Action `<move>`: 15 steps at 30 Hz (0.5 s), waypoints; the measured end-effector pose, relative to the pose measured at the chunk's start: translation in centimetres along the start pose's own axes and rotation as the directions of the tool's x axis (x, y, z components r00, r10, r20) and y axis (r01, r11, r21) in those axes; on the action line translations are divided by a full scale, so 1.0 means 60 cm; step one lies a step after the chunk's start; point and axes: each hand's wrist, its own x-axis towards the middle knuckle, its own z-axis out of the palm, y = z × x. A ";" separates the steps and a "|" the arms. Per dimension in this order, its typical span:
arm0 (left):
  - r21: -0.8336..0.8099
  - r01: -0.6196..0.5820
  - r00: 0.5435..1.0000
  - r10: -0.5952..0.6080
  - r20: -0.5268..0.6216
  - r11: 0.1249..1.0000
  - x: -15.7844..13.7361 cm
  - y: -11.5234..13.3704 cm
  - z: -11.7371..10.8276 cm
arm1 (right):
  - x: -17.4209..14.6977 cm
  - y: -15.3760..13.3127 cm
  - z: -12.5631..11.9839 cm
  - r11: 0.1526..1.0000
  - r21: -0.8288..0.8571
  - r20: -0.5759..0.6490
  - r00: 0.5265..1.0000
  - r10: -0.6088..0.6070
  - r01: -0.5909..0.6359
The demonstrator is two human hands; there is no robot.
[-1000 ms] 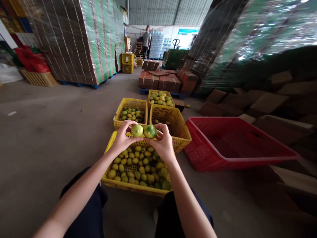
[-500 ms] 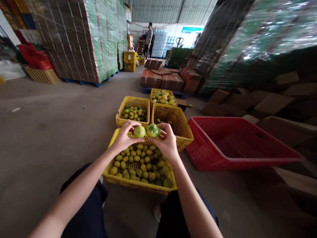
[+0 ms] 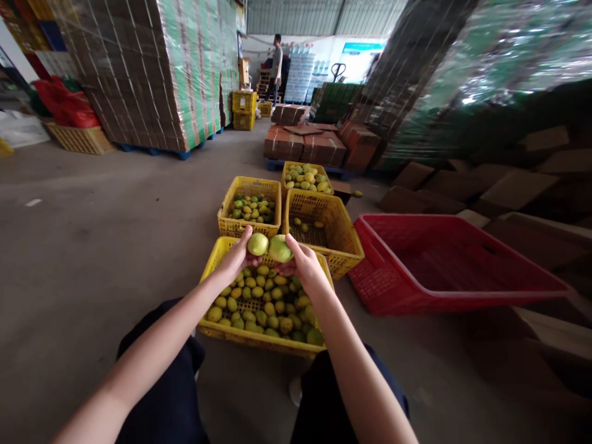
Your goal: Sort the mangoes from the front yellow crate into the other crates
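Note:
My left hand (image 3: 235, 261) is closed around a pale green-yellow lemon (image 3: 258, 244), thumb at its upper left and fingers beneath. In my right hand (image 3: 304, 264) is a second greenish lemon (image 3: 280, 248), held between the thumb above and the fingers under it. The two fruits are side by side, nearly touching, over the far part of the nearest yellow crate (image 3: 259, 346). Many green and yellow lemons (image 3: 261, 317) lie in that crate, which stands on the floor between my knees.
Behind stand a left yellow crate (image 3: 222, 213) of lemons, a right one (image 3: 345, 243) with several, and a fuller far one (image 3: 284, 169). A red bin (image 3: 383, 296) is at the right. Flattened cartons (image 3: 324, 148) lie on a pallet; a person (image 3: 276, 68) is farther back.
Both hands have rolled the lemons, showing other sides of them; the thumbs are now on top and the fingers below. The person at the back has shifted slightly.

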 end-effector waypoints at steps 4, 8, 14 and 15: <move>-0.074 0.083 0.996 -0.081 0.026 0.994 -0.003 0.003 0.007 | 0.006 -0.001 -0.001 0.992 0.023 -0.004 0.993 0.120 -0.120; -0.099 0.107 0.994 -0.102 0.046 0.989 -0.005 0.008 0.004 | 0.004 0.001 -0.001 0.994 0.037 0.020 0.994 0.107 -0.107; -0.001 0.144 0.989 -0.144 -0.025 0.990 0.010 -0.010 -0.010 | 0.011 0.019 -0.002 0.999 0.037 -0.028 0.999 -0.030 0.031; 0.020 0.107 0.994 -0.106 -0.033 0.994 0.012 -0.014 -0.011 | 0.014 0.022 -0.004 0.999 0.006 -0.051 0.998 -0.047 0.047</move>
